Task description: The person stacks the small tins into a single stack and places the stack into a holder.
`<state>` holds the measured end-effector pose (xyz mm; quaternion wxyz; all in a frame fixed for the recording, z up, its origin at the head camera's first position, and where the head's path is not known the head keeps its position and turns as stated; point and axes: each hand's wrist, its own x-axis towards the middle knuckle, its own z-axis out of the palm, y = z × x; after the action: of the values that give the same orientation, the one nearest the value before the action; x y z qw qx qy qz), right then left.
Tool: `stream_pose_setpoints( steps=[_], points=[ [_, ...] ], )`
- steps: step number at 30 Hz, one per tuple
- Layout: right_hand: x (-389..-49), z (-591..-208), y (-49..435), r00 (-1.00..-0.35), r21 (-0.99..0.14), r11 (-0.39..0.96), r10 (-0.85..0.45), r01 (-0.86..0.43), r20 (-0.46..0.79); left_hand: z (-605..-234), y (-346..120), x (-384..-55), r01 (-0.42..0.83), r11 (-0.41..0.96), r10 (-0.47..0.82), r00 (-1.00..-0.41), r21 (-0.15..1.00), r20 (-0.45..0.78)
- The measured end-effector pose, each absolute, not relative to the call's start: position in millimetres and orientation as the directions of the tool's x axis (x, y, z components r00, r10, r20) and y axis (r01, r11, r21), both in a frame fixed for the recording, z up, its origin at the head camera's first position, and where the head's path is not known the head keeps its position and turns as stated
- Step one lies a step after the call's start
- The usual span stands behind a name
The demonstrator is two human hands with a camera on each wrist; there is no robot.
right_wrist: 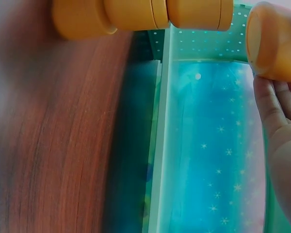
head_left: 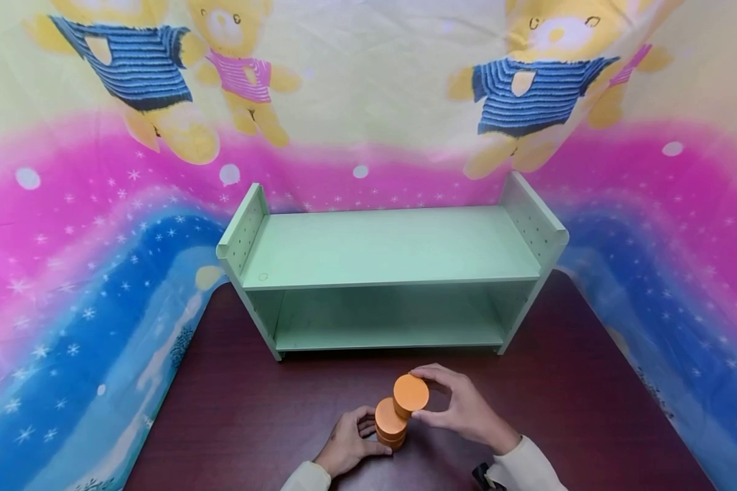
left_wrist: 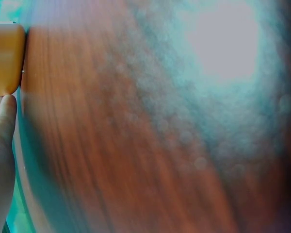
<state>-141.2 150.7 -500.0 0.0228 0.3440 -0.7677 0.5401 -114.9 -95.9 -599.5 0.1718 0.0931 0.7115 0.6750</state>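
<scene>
Orange round stack (head_left: 390, 417) stands upright on the dark reddish-brown table (head_left: 221, 416), in front of the pale green shelf (head_left: 393, 249) and a little right of its middle. A separate orange canister (head_left: 411, 393) is in the right hand (head_left: 463, 412), raised just above the stack and offset to its right; in the head view its lower edge overlaps the top of the stack. The right wrist view shows a narrow gap between the two.

The right forearm enters from the lower right, with its pale right sleeve (head_left: 528, 467) ending short of the wrist and a dark item (head_left: 482, 474) beside the cuff. The hand points up and to the left, palm turned toward the stack. Its thumb lies along the near side of the canister and its fingers reach over to the far side, so the canister is pinched between them.

The left hand (head_left: 348, 442) is lower, close to the tabletop, on the left of the stack. Its thumb reaches along the near side, low down, while the bent fingers meet the far left side, cupping the stack. The left forearm rises from the bottom edge in a pale left sleeve (head_left: 309, 477), angled toward the right.
</scene>
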Motion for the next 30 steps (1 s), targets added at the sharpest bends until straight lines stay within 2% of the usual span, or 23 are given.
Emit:
stream_pose_setpoints(
  steps=[9,22,30],
  points=[
    [-137.6,-498.1,149.0,-0.772,-0.825,0.205,-0.522,-0.526,0.363,-601.6,-96.2,-114.6,-0.075,0.069,0.363,-0.927,0.995,-0.095],
    [-135.1,-498.9,142.5,-0.754,-0.836,0.164,-0.547,-0.523,0.364,-599.8,-95.8,-113.6,-0.097,0.069,0.351,-0.929,0.993,-0.115],
    [-133.4,-497.5,138.4,-0.776,-0.856,0.197,-0.551,-0.477,0.306,-599.6,-95.2,-113.6,-0.079,0.073,0.352,-0.931,0.994,-0.100]
  ],
)
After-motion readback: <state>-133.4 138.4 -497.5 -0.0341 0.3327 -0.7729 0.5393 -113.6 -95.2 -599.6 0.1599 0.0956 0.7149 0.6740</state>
